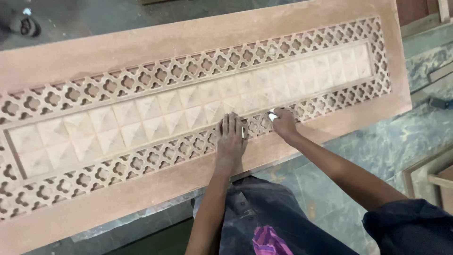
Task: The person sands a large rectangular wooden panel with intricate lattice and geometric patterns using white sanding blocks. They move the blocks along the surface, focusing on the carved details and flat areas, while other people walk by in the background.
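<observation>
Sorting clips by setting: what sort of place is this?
Probably a woodworking shop: a long carved wooden panel with lattice border, dust-coated hands on it, wooden frame pieces on the floor.

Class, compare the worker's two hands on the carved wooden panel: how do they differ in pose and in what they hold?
The left hand lies flat, fingers spread, holding nothing; the right hand is curled around a small white piece. The left arm runs straight up; the right arm slants in. Both rest on the panel.

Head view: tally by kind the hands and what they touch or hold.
Hands: 2, left hand flat and right hand, both on the lattice border
Carved wooden panels: 1
Small white pieces pinched in the right hand: 1
Total: 4
</observation>
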